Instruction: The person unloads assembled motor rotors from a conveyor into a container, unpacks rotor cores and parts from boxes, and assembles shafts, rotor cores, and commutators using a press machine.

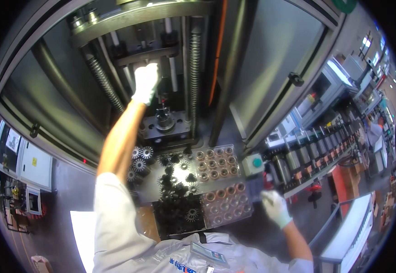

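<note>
My left hand (146, 83), in a white glove, is raised inside a press, just under its upper crossplate (147, 55). Its fingers are closed, and whatever they hold is hidden by the glove and glare. Below it, a round metal fixture (164, 119) stands on the press base, with a thin part upright above it. My right hand (276, 208), also gloved, hovers to the right of a clear tray (227, 204) of copper-coloured rings. Its fingers look bent but are blurred, and I see nothing certain in them.
Black toothed rotor cores (166, 182) lie heaped on the bench, beside stacks of silvery ones (139, 164). A second tray of copper-coloured rings (217, 162) sits behind the first. A box with a green button (256, 162) stands at right, before a conveyor (316, 157). Steel columns (227, 77) flank the press.
</note>
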Demonstrator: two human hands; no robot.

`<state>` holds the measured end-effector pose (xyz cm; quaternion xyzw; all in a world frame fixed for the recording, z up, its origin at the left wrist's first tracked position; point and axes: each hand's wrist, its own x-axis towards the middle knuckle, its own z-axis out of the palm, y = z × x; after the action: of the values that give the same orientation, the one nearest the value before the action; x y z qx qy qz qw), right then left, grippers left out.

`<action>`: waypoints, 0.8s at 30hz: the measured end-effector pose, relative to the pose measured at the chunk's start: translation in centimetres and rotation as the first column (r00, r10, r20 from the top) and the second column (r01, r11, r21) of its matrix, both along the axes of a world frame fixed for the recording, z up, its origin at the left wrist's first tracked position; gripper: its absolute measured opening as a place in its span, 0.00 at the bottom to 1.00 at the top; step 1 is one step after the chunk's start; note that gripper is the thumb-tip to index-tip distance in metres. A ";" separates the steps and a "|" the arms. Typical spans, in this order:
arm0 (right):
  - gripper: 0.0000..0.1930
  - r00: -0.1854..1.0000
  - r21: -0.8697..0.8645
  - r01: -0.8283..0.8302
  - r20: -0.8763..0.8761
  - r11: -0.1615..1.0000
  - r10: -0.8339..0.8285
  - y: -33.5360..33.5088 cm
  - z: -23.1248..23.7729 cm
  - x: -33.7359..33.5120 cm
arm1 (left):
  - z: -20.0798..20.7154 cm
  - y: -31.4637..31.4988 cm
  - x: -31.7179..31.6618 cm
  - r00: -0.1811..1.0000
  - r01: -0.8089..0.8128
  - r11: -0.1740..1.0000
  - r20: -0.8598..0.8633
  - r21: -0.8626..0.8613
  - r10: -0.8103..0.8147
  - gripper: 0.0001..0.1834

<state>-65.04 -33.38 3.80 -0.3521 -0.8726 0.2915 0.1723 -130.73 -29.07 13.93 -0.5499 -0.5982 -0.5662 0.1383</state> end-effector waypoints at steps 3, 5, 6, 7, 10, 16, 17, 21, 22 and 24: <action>0.13 0.963 -0.076 0.267 0.044 0.961 -0.265 -1.8 -2.5 9.9 | 0.3 6.7 9.7 0.797 -0.255 0.966 -0.573 -0.034 0.190 0.12; 0.14 0.903 -0.356 0.392 -0.025 0.848 -0.428 -2.4 -3.9 10.9 | 3.0 2.5 9.6 0.945 -0.079 0.982 -0.327 -0.171 0.019 0.14; 0.15 0.823 -0.579 0.454 -0.017 0.677 -0.567 -2.6 -4.2 11.3 | 5.2 0.3 11.0 0.850 -0.239 0.968 -0.498 -0.074 0.172 0.15; 0.16 0.769 -0.650 0.473 -0.024 0.594 -0.638 -2.4 -4.6 12.7 | 6.5 -1.3 12.9 0.978 -0.165 0.890 0.044 -0.425 0.202 0.17; 0.22 0.615 -0.653 0.541 -0.124 0.530 -0.779 -1.8 -7.7 18.2 | 2.1 -1.5 25.3 0.908 -0.271 0.939 0.380 0.212 0.176 0.16; 0.36 0.493 0.051 0.870 -0.040 0.491 -0.869 5.3 -7.3 29.4 | -8.1 -1.3 44.2 0.838 0.530 0.751 0.106 -0.393 -0.535 0.17; 0.36 0.479 0.106 0.874 -0.032 0.473 -0.877 7.2 -7.1 30.3 | -9.0 -0.1 45.6 0.837 0.509 0.762 0.023 -0.400 -0.547 0.17; 0.40 0.525 0.168 0.818 0.172 0.550 -0.834 14.8 -8.4 34.5 | -15.2 3.5 48.3 0.778 0.371 0.728 -0.235 -0.576 -0.583 0.09; 0.38 0.628 0.189 0.736 0.170 0.650 -0.760 16.4 -9.5 35.7 | -15.3 3.7 49.2 0.753 0.337 0.740 -0.305 -0.582 -0.583 0.08; 0.31 0.717 0.057 0.655 0.267 0.753 -0.644 18.8 -12.0 39.4 | -13.3 3.5 52.2 0.815 0.264 0.674 -0.214 -0.690 -0.538 0.09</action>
<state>-25.64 -14.60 -8.16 -0.6753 -0.7024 0.1796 0.1358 -78.53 -25.60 0.65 -0.7872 -0.5713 -0.2228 -0.0661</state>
